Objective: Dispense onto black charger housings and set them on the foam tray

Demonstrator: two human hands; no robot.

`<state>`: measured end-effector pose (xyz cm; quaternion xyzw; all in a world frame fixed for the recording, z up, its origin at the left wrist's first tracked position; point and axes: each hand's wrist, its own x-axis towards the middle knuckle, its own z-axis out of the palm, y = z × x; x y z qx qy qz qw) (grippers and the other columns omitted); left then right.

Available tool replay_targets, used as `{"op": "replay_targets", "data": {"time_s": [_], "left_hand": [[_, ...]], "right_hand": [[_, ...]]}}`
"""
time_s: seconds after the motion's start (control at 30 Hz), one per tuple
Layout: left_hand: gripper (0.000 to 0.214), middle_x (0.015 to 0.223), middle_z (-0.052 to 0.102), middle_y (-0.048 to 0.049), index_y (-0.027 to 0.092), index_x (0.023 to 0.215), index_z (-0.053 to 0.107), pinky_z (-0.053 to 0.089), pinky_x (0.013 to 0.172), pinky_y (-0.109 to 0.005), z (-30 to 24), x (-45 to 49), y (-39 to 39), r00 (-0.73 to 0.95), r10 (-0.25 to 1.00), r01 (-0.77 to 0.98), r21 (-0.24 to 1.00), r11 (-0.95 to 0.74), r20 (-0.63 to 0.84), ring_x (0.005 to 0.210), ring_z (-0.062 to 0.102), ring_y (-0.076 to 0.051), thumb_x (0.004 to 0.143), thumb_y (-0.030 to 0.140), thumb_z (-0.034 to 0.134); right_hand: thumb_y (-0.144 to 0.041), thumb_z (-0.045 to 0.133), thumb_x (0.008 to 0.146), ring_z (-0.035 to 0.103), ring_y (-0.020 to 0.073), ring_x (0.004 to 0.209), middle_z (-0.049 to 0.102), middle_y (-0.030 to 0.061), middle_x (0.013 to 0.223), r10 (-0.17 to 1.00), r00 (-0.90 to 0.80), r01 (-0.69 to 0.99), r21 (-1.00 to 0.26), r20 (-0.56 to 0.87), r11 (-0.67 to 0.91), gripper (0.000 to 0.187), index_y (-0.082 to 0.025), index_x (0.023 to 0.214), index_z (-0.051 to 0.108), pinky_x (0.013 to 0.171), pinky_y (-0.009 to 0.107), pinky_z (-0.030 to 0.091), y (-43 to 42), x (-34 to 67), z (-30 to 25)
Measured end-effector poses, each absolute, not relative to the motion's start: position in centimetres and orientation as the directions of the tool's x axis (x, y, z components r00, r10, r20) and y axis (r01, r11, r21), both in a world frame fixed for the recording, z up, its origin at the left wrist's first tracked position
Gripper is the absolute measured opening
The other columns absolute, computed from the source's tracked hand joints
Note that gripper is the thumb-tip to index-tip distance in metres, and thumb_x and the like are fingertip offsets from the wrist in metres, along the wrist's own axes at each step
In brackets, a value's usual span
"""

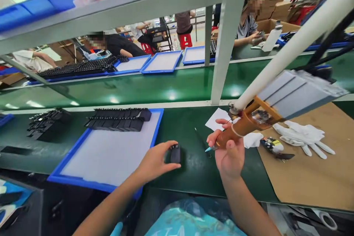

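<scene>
Between the thumb and fingers of my left hand (156, 160) is a small black block-shaped part (175, 154) with shiny metal bits on top, held just above the green work surface. My right hand (229, 151) wraps around an orange-brown cylindrical tool (239, 129), tilted with its lower end toward the left. A small light-blue tip (208, 149) shows by that end. The tool's upper end meets an orange frame and a grey ribbed body (298, 90). To the left, rows of similar black parts (118, 120) sit on a blue-rimmed tray (157, 129).
More black parts (48, 123) stand at far left. White gloves (304, 136) lie on brown cardboard (309, 177) at right, near white paper (217, 118). A white pole (287, 40) slants overhead. Beyond the shelf frame (221, 55), people work at another bench.
</scene>
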<state>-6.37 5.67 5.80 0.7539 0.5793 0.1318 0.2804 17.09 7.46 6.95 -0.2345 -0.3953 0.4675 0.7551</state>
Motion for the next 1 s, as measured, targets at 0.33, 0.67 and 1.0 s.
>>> {"op": "replay_targets", "data": {"time_s": [0.33,0.67,1.0], "left_hand": [[0.061,0.144,0.048,-0.0065,0.027,0.147,0.031,0.034,0.112,-0.041,1.1,-3.0,1.3,0.101,0.99,0.516,0.856,0.032,-0.098,0.132,0.044,-0.021,0.089,0.033,0.053],[0.055,0.134,0.056,-0.0045,0.031,0.14,0.042,0.043,0.104,-0.039,1.2,-2.4,1.9,0.162,0.987,0.589,0.804,-0.085,-0.015,0.122,0.053,-0.021,0.088,0.041,0.057],[0.034,0.12,0.066,-0.008,0.022,0.114,0.064,0.053,0.093,-0.037,0.2,-3.6,1.8,0.052,0.999,0.357,0.934,-0.007,-0.013,0.107,0.064,-0.022,0.086,0.039,0.06]], "right_hand": [[-0.039,0.057,0.083,0.055,0.0077,0.055,0.055,0.0041,0.112,0.878,0.274,-0.459,-0.749,0.392,0.478,0.024,-0.027,0.105,0.057,0.058,0.031,0.047,8.0,16.9,6.9],[-0.035,0.056,0.085,0.054,0.007,0.055,0.058,0.0031,0.108,0.864,0.264,-0.464,-0.729,0.428,0.503,0.023,-0.026,0.106,0.057,0.059,0.029,0.045,8.1,16.6,6.6],[-0.039,0.056,0.085,0.053,0.0073,0.054,0.058,0.0032,0.109,0.894,0.229,-0.501,-0.741,0.386,0.448,0.024,-0.027,0.105,0.054,0.058,0.03,0.047,7.5,15.7,7.4]]}}
